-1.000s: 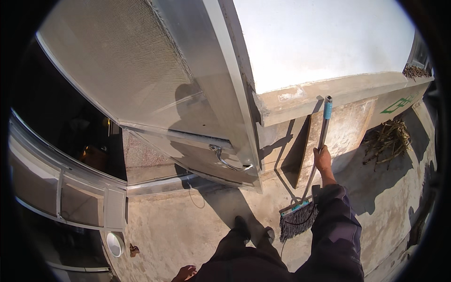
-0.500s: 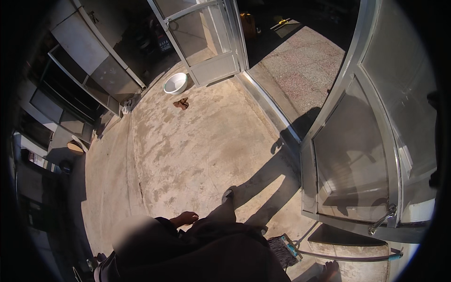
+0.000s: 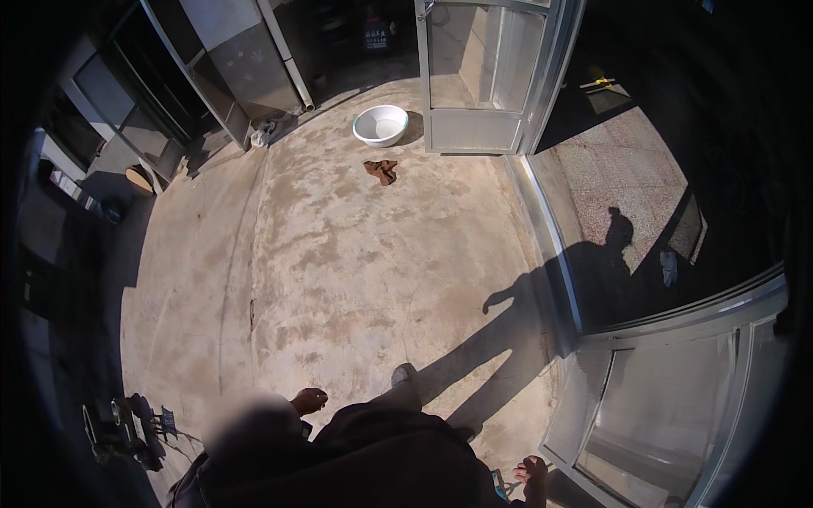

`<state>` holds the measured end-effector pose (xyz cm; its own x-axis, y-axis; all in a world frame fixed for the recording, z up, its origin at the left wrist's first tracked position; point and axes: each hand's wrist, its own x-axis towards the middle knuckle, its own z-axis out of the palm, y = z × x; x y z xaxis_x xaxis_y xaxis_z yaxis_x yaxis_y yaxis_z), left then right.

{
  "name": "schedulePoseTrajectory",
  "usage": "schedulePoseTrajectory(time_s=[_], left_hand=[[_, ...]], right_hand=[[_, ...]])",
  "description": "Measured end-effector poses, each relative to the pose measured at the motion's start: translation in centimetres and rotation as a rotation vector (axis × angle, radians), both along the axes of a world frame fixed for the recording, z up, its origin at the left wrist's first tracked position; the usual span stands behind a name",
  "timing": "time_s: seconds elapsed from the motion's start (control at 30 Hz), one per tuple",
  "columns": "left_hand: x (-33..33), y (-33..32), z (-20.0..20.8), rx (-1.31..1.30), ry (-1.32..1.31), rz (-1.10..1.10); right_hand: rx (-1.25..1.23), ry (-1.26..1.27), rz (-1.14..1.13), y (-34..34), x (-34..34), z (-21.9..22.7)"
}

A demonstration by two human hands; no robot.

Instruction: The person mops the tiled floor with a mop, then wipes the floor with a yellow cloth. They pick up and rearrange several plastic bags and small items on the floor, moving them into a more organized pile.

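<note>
My left hand (image 3: 310,400) hangs low in front of my dark clothing, its fingers curled in with nothing visible in them. My right hand (image 3: 531,471) is at the lower right, beside the bottom corner of the near door leaf (image 3: 652,415). Its fingers look loosely apart and I see nothing in them. A small teal part of a broom (image 3: 498,483) shows just left of that hand; my clothing hides most of the broom. Out ahead on the concrete, away from both hands, stand a white basin (image 3: 381,126) and a crumpled brown cloth (image 3: 381,172).
A glazed metal door leaf (image 3: 474,129) stands open behind the basin. The door sill (image 3: 550,229) runs along the right, with speckled floor (image 3: 635,169) beyond it. Window frames (image 3: 203,85) line the left wall. A dark metal object with wheels or bars (image 3: 127,432) stands lower left.
My view has turned left, so the basin, cloth and doors sit farther right. The broom has mostly passed out of sight. My right hand now appears closer to my body.
</note>
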<state>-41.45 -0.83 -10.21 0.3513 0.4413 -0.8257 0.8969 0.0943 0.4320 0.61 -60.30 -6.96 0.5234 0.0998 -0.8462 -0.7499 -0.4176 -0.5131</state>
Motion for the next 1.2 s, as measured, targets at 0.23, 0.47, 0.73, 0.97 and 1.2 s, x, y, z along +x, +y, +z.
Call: schedulePoseTrajectory(time_s=[0.23, 0.47, 0.73, 0.97, 1.2], left_hand=[[7.4, 10.5, -0.4, 0.029, -0.166, 0.068], [15.5, 17.5, 0.8, -0.043, -0.146, 0.198], [20.9, 25.4, 4.9, 0.023, -0.101, 0.404], [27.3, 39.6, 6.6, -0.166, -0.094, 0.245], [29.8, 59.5, 4.1, -0.377, -0.114, -0.055]], right_hand=[[-0.195, 0.033, 0.285, 15.1, 9.6, 3.2], [-0.176, 0.022, 0.324, 33.8, 24.8, 0.5], [-0.056, -0.209, 0.718, 66.6, 44.1, 1.9], [-0.006, -0.32, 0.821, 89.3, 49.8, -0.2], [-0.093, -0.179, 0.952, 102.7, 44.2, -2.0]])
